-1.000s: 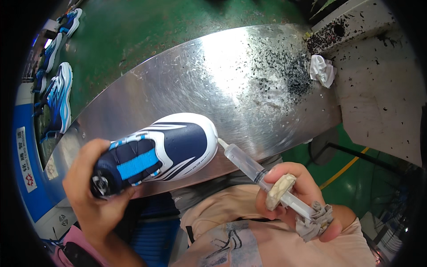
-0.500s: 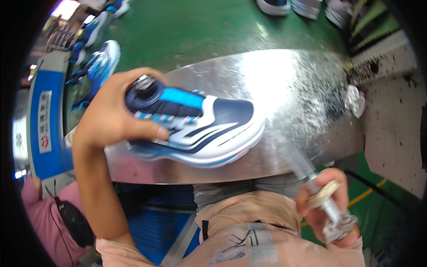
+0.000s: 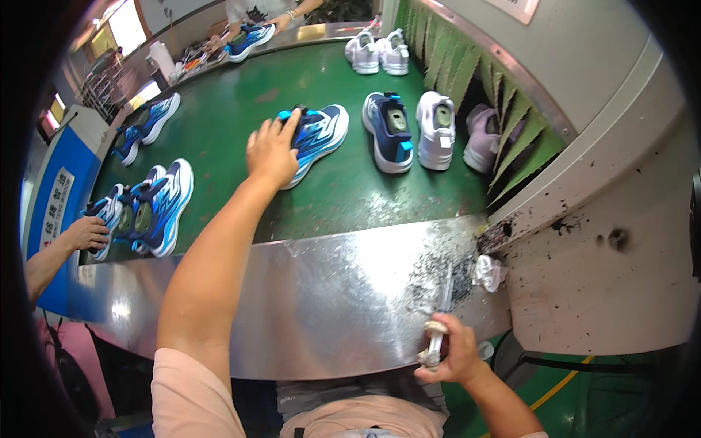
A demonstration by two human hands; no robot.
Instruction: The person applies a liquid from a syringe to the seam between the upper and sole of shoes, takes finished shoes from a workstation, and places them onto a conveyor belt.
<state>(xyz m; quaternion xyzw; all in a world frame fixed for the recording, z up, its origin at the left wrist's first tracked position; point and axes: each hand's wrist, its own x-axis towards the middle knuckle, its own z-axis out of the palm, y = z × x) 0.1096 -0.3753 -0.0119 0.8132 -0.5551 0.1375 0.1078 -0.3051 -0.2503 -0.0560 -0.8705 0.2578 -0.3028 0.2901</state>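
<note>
My left hand [image 3: 273, 153] reaches out over a green surface, its fingers around the collar of a blue and white sneaker [image 3: 320, 139] that lies tilted on its side. Part of the sneaker's opening is hidden by the fingers. My right hand [image 3: 458, 350], near the front of the metal ledge [image 3: 307, 306], is closed around a clear syringe [image 3: 436, 337]. The syringe has a pale wrapped flange and points away from me, its clear barrel over black smudges. Right of the held sneaker stand a navy sneaker [image 3: 389, 135] and a white one [image 3: 436, 135].
A lilac shoe [image 3: 482, 139] stands by green strip curtains [image 3: 518, 139]. Several blue sneakers [image 3: 164, 208] lie at the left, where another person's hand [image 3: 86, 233] touches one. A person handles a sneaker [image 3: 250, 42] across the belt. Crumpled white material [image 3: 489, 273] lies by the machine wall [image 3: 599, 277].
My left hand has moved from above the metal ledge out over the green surface with a sneaker. My right hand and the syringe have come forward over the ledge. The view has tilted up.
</note>
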